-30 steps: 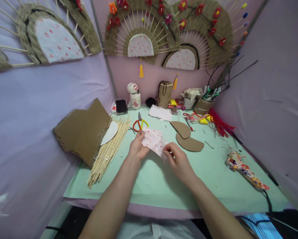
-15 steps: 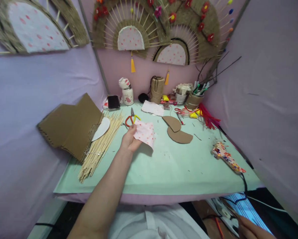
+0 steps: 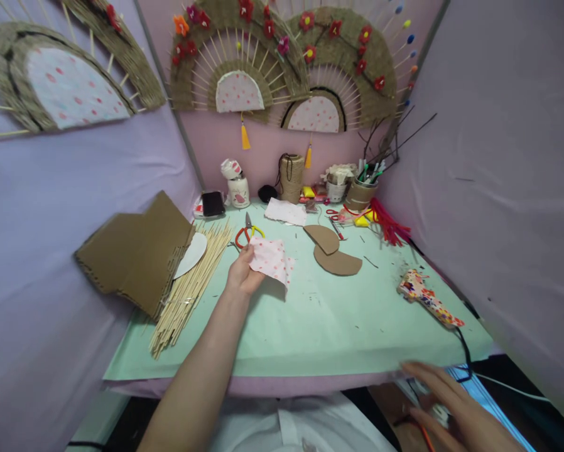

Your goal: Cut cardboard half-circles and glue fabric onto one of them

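A piece of white cloth with pink dots point(image 3: 270, 258) is pinched at its left edge by my left hand point(image 3: 243, 273), raised a little over the mint-green table. Just behind this hand lie scissors with red and yellow handles point(image 3: 248, 233). My right hand point(image 3: 444, 402) is at the lower right, beyond the table's front edge, its fingers apart and slightly blurred, with nothing seen between them. Two brown half-round cardboard pieces point(image 3: 337, 260) overlap right of the cloth. A flower-patterned glue gun point(image 3: 428, 297) lies at the table's right side.
Thin wooden sticks point(image 3: 188, 301), a white half-round piece point(image 3: 191, 255) and folded cardboard point(image 3: 135, 251) are at the left. Along the back stand a jar point(image 3: 238, 191), twine point(image 3: 291, 179) and a pen holder point(image 3: 361, 193). Decorated fans point(image 3: 239, 91) hang behind.
My right hand has risen from the lower right corner towards the table edge, fingers spreading. My left hand still holds the cloth. The view has shifted slightly.
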A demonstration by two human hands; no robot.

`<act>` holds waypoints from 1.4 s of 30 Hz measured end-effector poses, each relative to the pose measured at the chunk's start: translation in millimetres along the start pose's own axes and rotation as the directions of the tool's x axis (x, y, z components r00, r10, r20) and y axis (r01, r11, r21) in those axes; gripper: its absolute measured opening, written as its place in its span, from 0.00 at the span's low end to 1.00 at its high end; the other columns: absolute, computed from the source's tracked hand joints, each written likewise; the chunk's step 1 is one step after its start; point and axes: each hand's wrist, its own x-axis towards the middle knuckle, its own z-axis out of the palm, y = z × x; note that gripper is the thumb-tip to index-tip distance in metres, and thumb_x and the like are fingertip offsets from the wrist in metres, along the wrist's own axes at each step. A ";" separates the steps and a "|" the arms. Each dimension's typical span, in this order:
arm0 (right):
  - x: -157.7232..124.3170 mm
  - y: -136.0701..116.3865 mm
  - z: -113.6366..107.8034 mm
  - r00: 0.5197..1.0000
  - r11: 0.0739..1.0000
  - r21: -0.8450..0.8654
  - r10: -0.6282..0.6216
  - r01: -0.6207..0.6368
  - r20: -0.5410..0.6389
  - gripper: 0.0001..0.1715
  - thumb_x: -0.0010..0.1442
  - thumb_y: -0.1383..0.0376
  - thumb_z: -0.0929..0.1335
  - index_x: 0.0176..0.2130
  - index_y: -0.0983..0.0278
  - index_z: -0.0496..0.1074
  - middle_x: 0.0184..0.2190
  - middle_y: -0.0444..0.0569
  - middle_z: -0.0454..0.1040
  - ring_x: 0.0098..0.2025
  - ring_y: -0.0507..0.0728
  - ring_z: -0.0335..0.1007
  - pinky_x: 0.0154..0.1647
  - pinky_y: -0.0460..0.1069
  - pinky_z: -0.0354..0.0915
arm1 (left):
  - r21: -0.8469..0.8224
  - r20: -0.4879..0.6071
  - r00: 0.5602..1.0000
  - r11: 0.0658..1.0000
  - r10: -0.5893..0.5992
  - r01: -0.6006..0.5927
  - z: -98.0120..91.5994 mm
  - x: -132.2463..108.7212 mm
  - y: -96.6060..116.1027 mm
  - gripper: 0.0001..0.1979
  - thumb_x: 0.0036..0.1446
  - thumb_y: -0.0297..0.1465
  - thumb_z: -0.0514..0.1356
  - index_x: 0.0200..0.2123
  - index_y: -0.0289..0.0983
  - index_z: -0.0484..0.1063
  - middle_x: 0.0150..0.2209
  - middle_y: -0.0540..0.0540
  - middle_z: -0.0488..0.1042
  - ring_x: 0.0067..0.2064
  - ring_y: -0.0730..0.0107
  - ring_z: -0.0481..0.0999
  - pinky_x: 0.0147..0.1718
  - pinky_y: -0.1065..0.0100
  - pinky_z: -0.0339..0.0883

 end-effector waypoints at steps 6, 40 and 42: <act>107.7 -111.3 63.8 0.915 0.924 0.177 -0.279 0.338 -0.292 0.44 0.51 0.58 0.73 0.61 0.61 0.53 0.60 0.61 0.60 0.58 0.65 0.64 0.50 0.58 0.69 | -0.044 0.004 0.999 0.998 0.035 -0.035 16.7 -25.7 -0.7 0.05 0.61 0.25 0.55 0.35 0.39 0.69 0.40 0.43 0.78 0.49 0.62 0.76 0.53 0.53 0.67; 183.6 -85.4 48.6 0.935 0.979 0.071 -0.159 0.191 -0.316 0.16 0.62 0.62 0.63 0.47 0.65 0.69 0.45 0.58 0.73 0.48 0.64 0.70 0.49 0.60 0.66 | 0.541 0.009 0.953 0.801 0.301 -0.258 -38.5 -111.4 0.5 0.13 0.57 0.29 0.59 0.46 0.37 0.69 0.48 0.41 0.75 0.52 0.62 0.74 0.54 0.61 0.67; 177.5 -96.3 52.9 0.921 0.953 0.026 -0.284 0.302 -0.268 0.13 0.63 0.65 0.62 0.46 0.64 0.71 0.44 0.57 0.75 0.48 0.63 0.70 0.50 0.60 0.66 | 0.767 0.211 0.913 0.519 0.350 -0.377 -35.9 -108.7 -5.7 0.08 0.57 0.31 0.59 0.41 0.37 0.72 0.45 0.42 0.76 0.50 0.63 0.75 0.52 0.61 0.68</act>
